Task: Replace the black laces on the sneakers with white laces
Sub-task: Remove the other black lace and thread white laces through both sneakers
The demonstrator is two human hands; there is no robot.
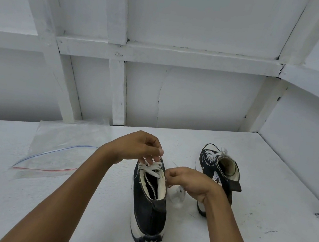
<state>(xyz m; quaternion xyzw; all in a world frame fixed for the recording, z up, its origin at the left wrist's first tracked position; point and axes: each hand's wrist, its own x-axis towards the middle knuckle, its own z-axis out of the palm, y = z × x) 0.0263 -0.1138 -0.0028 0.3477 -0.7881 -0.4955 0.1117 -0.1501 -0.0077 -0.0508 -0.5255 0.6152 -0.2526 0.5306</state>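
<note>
A black high-top sneaker (pixel 149 207) stands on the white table, heel toward me, with a white lace (pixel 151 169) threaded across its upper eyelets. My left hand (pixel 140 146) is over the sneaker's front and pinches the lace near the tongue. My right hand (pixel 185 181) is at the sneaker's right side, its fingers curled on the lace's other end. A second black sneaker (pixel 219 168) stands behind my right hand, laced in white (pixel 214 154). No black lace is in sight.
A clear zip bag (pixel 57 153) with a blue and red seal lies flat at the left. A small white blurred thing (pixel 177 196), maybe lace, hangs below my right hand. White framed walls close the table at the back and right.
</note>
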